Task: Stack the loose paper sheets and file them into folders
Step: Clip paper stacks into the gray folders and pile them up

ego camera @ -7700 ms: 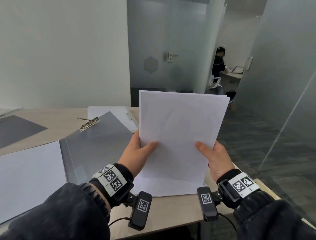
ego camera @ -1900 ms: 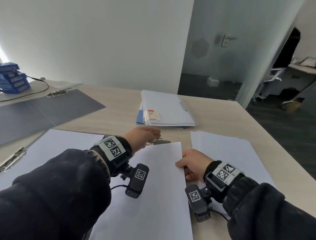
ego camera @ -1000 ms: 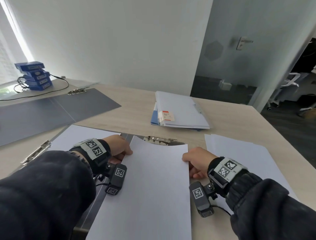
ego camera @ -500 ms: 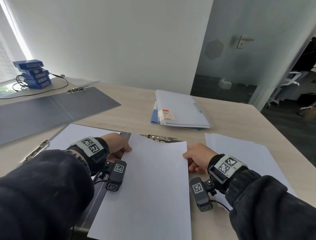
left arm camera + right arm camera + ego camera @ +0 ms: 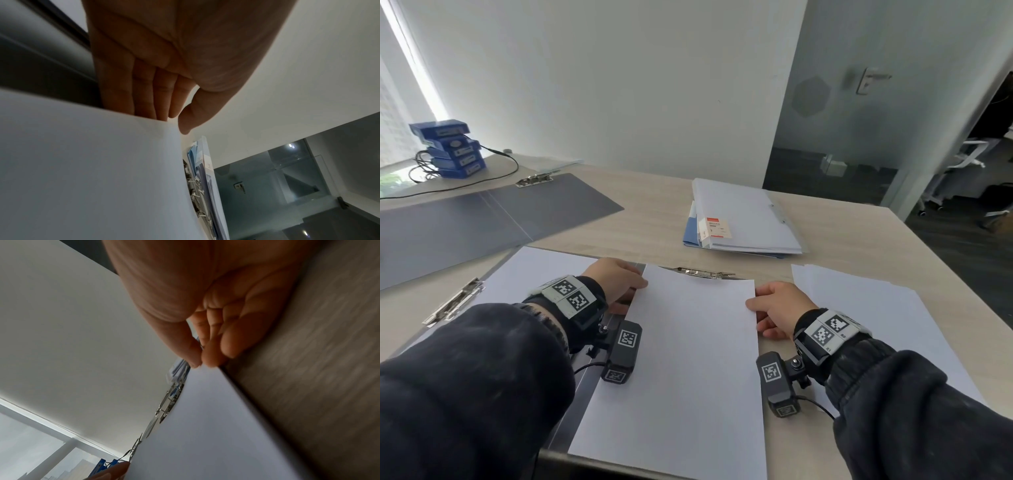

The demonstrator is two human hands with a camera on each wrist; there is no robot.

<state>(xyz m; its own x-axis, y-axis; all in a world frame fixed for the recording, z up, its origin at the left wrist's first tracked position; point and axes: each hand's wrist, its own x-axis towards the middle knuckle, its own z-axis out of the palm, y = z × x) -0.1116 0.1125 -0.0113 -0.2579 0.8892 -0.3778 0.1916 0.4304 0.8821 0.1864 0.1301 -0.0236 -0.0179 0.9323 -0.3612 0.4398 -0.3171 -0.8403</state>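
The head view looks forward and down across the desk (image 5: 647, 219) toward the wall at 12 o'clock. Each wrist view sits very close under its palm, looking along the fingers (image 5: 144, 91) from desk height. All three share the paper stack (image 5: 688, 359) and the clip at its far edge.

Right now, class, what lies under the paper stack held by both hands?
Under the paper stack a grey open folder shows, its metal clip peeking past the far edge. The rest is covered.
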